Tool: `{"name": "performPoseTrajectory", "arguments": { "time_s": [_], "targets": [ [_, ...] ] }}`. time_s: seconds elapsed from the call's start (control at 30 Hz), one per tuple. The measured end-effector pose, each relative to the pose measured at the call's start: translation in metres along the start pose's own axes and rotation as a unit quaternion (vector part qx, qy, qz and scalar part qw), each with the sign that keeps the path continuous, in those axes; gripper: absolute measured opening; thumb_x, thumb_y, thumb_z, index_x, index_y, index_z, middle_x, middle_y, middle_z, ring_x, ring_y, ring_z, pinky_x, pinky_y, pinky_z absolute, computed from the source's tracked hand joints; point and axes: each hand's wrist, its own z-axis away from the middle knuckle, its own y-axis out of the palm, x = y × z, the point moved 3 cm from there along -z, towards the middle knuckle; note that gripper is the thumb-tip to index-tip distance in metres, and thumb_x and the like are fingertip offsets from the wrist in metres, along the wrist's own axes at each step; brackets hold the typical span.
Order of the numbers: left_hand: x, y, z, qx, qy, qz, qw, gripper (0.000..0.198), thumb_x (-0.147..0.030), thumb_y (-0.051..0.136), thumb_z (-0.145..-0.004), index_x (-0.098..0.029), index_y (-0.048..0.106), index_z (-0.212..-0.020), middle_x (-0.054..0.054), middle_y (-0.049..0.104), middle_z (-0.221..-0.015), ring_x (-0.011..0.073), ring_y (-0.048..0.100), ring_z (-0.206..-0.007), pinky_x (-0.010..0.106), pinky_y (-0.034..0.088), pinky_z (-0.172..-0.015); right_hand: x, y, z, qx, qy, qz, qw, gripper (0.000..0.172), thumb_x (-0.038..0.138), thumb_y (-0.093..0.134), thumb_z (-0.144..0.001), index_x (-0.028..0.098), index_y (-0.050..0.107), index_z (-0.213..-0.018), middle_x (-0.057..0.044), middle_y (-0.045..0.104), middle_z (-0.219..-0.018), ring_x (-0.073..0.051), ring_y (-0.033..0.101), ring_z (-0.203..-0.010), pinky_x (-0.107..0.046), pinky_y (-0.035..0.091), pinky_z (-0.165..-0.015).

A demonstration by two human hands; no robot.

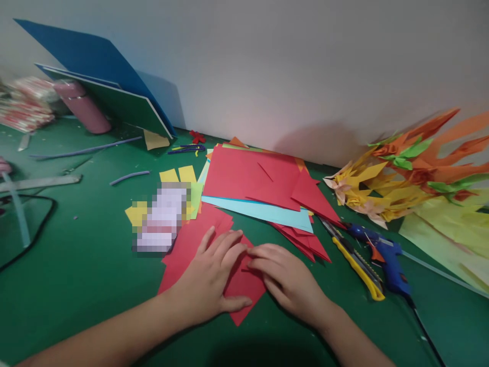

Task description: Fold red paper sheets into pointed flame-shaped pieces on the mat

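A red paper sheet (244,291) lies on the green table under my hands, its near corner pointing toward me. My left hand (208,272) rests flat on it with the thumb spread away from the fingers. Against its fingertips, my right hand (288,278) is closed, with bent fingers pinching the red paper near its upper right side. The exact grip is partly hidden by the fingers. More red paper (191,244) lies beneath and beyond the left hand.
Beyond my hands are stacked red sheets (248,176) and a light blue strip (263,211). A yellow cutter (359,270) and blue glue gun (393,265) lie right, near paper flowers (412,163). A pink bottle (86,107) leans by green boards (126,109); yellow pieces (169,176) lie left.
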Motion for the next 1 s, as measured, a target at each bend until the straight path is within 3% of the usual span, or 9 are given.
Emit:
{"name": "performPoseTrajectory", "arguments": {
  "time_s": [0.13, 0.23, 0.4, 0.53, 0.67, 0.87, 0.93, 1.0],
  "targets": [
    [0.006, -0.010, 0.001, -0.030, 0.005, 0.000, 1.000, 0.062, -0.056, 0.060, -0.082, -0.018, 0.041, -0.127, 0.017, 0.055, -0.130, 0.0298, 0.047, -0.125, 0.052, 0.027, -0.107, 0.002, 0.006, -0.001, 0.064, 0.001, 0.021, 0.998, 0.028, 0.009, 0.039, -0.092, 0.015, 0.064, -0.104, -0.011, 0.067, -0.112, -0.023, 0.060, -0.106, -0.039, 0.052, -0.091],
    [0.021, -0.025, 0.001, -0.095, -0.071, -0.055, 0.991, 0.042, -0.049, 0.043, -0.094, -0.018, 0.042, -0.123, 0.013, 0.061, -0.117, 0.0286, 0.055, -0.112, 0.048, 0.037, -0.096, 0.002, 0.008, 0.002, 0.077, 0.011, 0.051, 0.996, 0.032, 0.008, 0.039, -0.091, 0.016, 0.063, -0.111, -0.011, 0.066, -0.118, -0.024, 0.058, -0.109, -0.040, 0.052, -0.092],
    [0.041, -0.033, 0.002, -0.099, -0.132, -0.096, 0.982, 0.037, -0.050, 0.040, -0.094, -0.017, 0.050, -0.110, 0.010, 0.065, -0.096, 0.0297, 0.061, -0.092, 0.044, 0.044, -0.078, 0.002, 0.011, 0.003, 0.114, 0.007, 0.082, 0.990, 0.044, 0.003, 0.038, -0.087, 0.017, 0.059, -0.124, -0.011, 0.060, -0.129, -0.025, 0.054, -0.115, -0.042, 0.051, -0.093],
    [0.042, -0.028, 0.005, -0.112, -0.117, -0.045, 0.986, 0.040, -0.048, 0.045, -0.093, -0.017, 0.045, -0.119, 0.010, 0.064, -0.100, 0.0285, 0.061, -0.093, 0.044, 0.047, -0.079, 0.004, 0.011, 0.001, 0.145, 0.006, 0.087, 0.986, 0.059, -0.001, 0.038, -0.081, 0.021, 0.051, -0.134, -0.009, 0.057, -0.134, -0.023, 0.052, -0.116, -0.041, 0.050, -0.094],
    [0.039, -0.025, 0.004, -0.137, -0.147, 0.064, 0.978, 0.030, -0.032, 0.048, -0.091, -0.021, 0.042, -0.119, 0.005, 0.060, -0.095, 0.0217, 0.061, -0.086, 0.038, 0.051, -0.076, 0.003, 0.011, 0.001, 0.153, 0.016, 0.089, 0.984, 0.064, -0.002, 0.038, -0.080, 0.022, 0.047, -0.138, -0.009, 0.055, -0.136, -0.023, 0.050, -0.116, -0.041, 0.048, -0.094],
    [0.039, -0.025, 0.000, -0.159, -0.215, 0.287, 0.920, 0.030, -0.023, 0.049, -0.084, -0.022, 0.041, -0.113, 0.001, 0.052, -0.091, 0.0096, 0.052, -0.057, 0.025, 0.050, -0.053, 0.004, 0.011, 0.001, 0.170, 0.013, 0.091, 0.981, 0.065, -0.003, 0.038, -0.077, 0.023, 0.049, -0.136, -0.006, 0.050, -0.141, -0.024, 0.049, -0.117, -0.043, 0.046, -0.094],
    [0.040, -0.027, -0.001, -0.146, -0.222, 0.291, 0.919, 0.022, -0.022, 0.048, -0.083, -0.022, 0.047, -0.105, 0.001, 0.055, -0.090, 0.0093, 0.051, -0.055, 0.025, 0.049, -0.051, 0.004, 0.011, 0.000, 0.176, 0.010, 0.090, 0.980, 0.068, -0.004, 0.038, -0.076, 0.025, 0.049, -0.136, -0.004, 0.048, -0.144, -0.024, 0.049, -0.116, -0.043, 0.046, -0.094],
    [0.039, -0.029, -0.003, -0.129, -0.199, 0.256, 0.937, 0.015, -0.021, 0.045, -0.083, -0.021, 0.054, -0.095, 0.002, 0.059, -0.087, 0.0123, 0.056, -0.062, 0.028, 0.052, -0.057, 0.004, 0.010, 0.000, 0.179, 0.012, 0.085, 0.980, 0.067, -0.004, 0.038, -0.076, 0.025, 0.050, -0.135, -0.003, 0.047, -0.144, -0.024, 0.049, -0.116, -0.042, 0.046, -0.093]
  ]
}}
